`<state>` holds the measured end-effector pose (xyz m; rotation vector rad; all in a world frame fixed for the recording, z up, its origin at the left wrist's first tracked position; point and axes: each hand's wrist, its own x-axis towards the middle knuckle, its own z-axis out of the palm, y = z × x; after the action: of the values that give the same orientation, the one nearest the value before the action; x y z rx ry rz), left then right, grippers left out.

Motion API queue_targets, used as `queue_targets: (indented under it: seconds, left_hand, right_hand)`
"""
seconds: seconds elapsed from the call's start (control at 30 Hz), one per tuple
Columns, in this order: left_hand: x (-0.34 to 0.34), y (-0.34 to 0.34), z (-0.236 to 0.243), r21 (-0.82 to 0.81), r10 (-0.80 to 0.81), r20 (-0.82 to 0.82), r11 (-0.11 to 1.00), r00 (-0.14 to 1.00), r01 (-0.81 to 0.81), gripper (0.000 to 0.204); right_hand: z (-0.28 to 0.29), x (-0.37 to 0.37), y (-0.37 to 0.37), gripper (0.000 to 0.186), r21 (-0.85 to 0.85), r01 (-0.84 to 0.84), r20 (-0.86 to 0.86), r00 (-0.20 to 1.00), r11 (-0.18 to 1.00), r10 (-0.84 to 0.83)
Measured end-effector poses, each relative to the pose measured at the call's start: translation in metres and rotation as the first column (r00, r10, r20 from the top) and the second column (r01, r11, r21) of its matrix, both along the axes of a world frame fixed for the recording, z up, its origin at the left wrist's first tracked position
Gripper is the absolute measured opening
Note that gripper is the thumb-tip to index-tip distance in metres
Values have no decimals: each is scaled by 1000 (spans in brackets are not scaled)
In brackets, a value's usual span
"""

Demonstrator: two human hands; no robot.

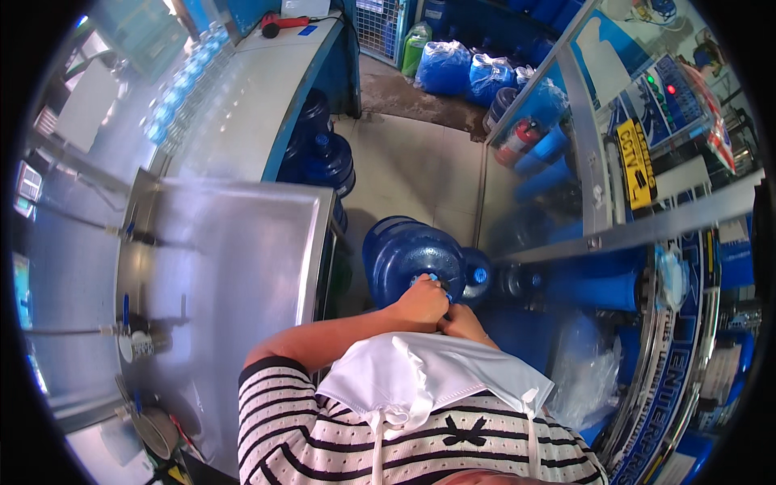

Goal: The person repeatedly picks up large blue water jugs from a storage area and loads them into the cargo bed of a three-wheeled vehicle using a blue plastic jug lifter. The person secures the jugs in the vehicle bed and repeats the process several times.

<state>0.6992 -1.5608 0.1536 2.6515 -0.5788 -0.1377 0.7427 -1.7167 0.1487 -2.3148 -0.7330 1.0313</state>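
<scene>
A large blue water jug (404,250) stands on the floor in front of me, its top toward my body. My left hand (424,301) is closed at the jug's mouth, with small bits of blue showing at its fingers; what it grips is mostly covered. Close against it, my right hand (466,324) is also closed, its fingers partly hidden behind the left hand and the white apron (436,372). Just right of the big jug is a second blue jug (477,275) with a light blue cap.
At my left is a stainless steel sink counter (234,259) with taps. Beyond it, a white-topped counter (242,105) bears several small bottles (182,85), with blue jugs (327,162) beneath. A metal-framed glass partition (586,153) and filter housings (594,287) stand to the right.
</scene>
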Motion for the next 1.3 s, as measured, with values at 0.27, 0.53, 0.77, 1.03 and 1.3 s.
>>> queue_targets:
  seconds: [0.27, 0.53, 0.77, 1.03, 1.3]
  left_hand:
    - [211, 125, -9, 93, 210, -70, 975, 975, -204, 20]
    - [407, 238, -11, 24, 283, -82, 959, 956, -282, 14]
    - [562, 345, -20, 77, 304, -39, 951, 952, -301, 16]
    - [726, 439, -4, 67, 271, 1, 960, 963, -271, 14]
    - [864, 521, -14, 107, 596, -96, 803, 798, -587, 9]
  right_hand:
    - [-14, 235, 136, 38, 40, -161, 57, 986, 986, 159]
    - [-3, 444, 258, 36, -66, -224, -12, 975, 972, 223]
    - [-16, 595, 367, 33, -104, -271, 117, 952, 957, 282]
    - [-4, 762, 458, 32, -70, -268, 110, 955, 961, 275]
    - [-2, 938, 578, 32, -29, -529, 39, 847, 848, 530]
